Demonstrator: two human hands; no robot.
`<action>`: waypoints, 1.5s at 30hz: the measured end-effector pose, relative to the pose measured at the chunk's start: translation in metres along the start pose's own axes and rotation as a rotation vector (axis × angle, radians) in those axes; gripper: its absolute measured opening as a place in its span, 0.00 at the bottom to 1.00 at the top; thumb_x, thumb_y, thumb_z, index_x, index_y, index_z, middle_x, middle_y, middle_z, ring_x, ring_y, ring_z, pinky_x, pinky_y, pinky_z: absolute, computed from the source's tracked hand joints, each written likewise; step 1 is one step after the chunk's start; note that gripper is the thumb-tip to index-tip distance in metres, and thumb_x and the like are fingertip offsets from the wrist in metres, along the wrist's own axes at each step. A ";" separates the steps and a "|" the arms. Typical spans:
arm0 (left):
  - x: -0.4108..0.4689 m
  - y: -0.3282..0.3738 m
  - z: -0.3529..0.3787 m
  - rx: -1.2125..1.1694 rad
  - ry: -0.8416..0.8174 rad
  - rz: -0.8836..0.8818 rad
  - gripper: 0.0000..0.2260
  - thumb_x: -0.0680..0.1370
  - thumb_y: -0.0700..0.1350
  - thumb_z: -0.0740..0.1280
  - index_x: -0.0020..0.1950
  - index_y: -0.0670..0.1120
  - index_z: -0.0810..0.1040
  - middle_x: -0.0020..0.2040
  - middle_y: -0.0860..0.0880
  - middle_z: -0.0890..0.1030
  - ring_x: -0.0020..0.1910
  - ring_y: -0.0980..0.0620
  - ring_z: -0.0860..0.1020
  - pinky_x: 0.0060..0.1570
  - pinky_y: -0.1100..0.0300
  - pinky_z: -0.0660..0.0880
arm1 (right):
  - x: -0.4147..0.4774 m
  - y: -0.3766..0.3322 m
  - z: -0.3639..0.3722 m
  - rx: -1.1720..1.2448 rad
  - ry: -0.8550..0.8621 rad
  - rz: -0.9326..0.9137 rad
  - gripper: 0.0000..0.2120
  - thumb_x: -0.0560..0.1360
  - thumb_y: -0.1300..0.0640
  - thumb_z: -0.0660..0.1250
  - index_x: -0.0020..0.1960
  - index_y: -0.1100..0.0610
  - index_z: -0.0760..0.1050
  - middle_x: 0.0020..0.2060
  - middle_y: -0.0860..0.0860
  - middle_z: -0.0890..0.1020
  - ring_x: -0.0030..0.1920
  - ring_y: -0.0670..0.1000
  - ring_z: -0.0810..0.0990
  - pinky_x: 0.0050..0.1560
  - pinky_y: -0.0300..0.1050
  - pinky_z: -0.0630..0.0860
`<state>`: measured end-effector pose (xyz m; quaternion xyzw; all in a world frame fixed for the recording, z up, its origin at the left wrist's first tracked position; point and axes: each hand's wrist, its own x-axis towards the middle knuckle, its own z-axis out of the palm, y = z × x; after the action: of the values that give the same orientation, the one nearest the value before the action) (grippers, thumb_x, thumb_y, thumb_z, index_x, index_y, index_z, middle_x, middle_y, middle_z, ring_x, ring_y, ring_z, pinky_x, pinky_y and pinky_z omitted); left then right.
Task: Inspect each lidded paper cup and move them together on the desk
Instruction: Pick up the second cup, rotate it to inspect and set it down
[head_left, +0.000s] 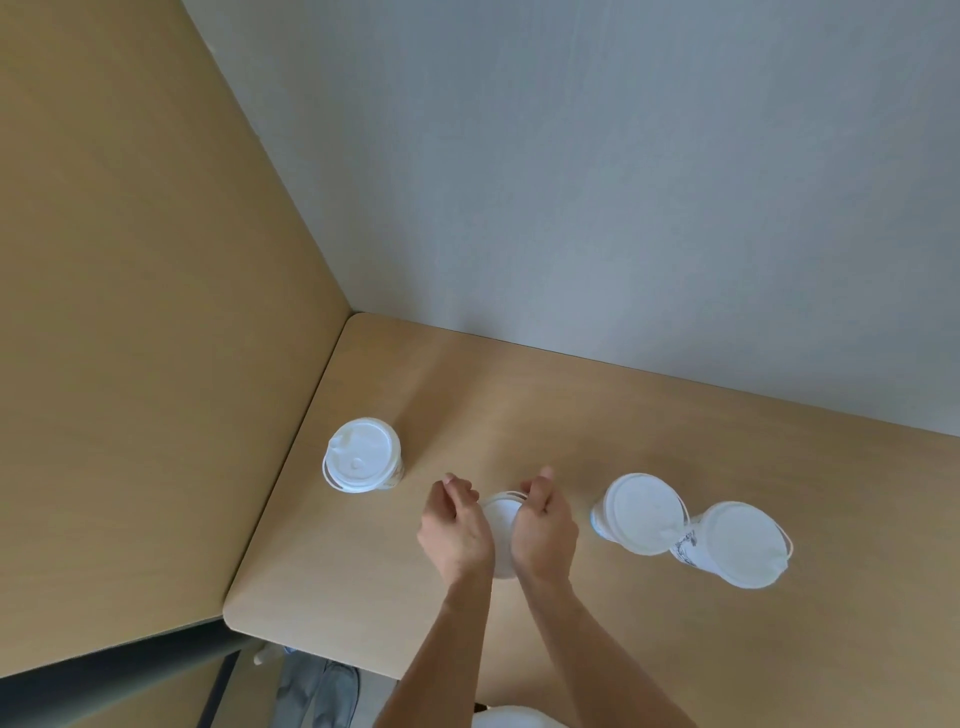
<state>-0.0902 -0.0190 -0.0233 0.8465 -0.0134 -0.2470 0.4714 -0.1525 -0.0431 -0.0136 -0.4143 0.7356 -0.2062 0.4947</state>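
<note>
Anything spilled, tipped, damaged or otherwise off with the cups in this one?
Nothing stands out. All four cups stand lidded on the desk, no spill visible: left cup alone, centre cup held between left hand and right hand, right pair adjacent.

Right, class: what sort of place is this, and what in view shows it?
Probably an office or study corner: a wooden desk set against a grey wall and a wooden side panel, with lidded paper cups on it.

You've 4 white lidded cups, upright: middle cup (500, 519); left cup (363, 454) well apart from it; near-right cup (641, 512) and far-right cup (743, 543) just beside each other, near its right.
</note>
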 end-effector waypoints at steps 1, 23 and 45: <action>0.004 0.001 0.000 -0.050 -0.029 0.023 0.18 0.83 0.51 0.58 0.40 0.46 0.81 0.38 0.51 0.85 0.44 0.44 0.83 0.48 0.52 0.77 | -0.003 -0.002 -0.001 0.064 -0.001 0.060 0.24 0.87 0.44 0.49 0.57 0.56 0.80 0.48 0.47 0.84 0.58 0.59 0.80 0.59 0.50 0.71; -0.002 -0.045 -0.058 -0.282 -0.509 -0.455 0.16 0.85 0.47 0.61 0.52 0.39 0.85 0.51 0.38 0.88 0.54 0.43 0.86 0.50 0.51 0.83 | 0.016 0.034 0.003 -0.843 -0.015 -1.466 0.10 0.73 0.51 0.67 0.39 0.56 0.78 0.37 0.51 0.79 0.39 0.57 0.78 0.42 0.52 0.78; -0.026 0.050 -0.147 -0.226 -0.741 -0.026 0.11 0.82 0.51 0.66 0.59 0.52 0.86 0.57 0.46 0.87 0.52 0.41 0.87 0.56 0.49 0.82 | -0.051 -0.092 -0.102 0.158 -0.280 0.025 0.10 0.75 0.49 0.70 0.48 0.53 0.86 0.42 0.49 0.83 0.44 0.54 0.80 0.38 0.42 0.71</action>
<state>-0.0390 0.0758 0.0911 0.6429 -0.1448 -0.5420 0.5215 -0.1984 -0.0653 0.1244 -0.3898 0.6459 -0.1974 0.6260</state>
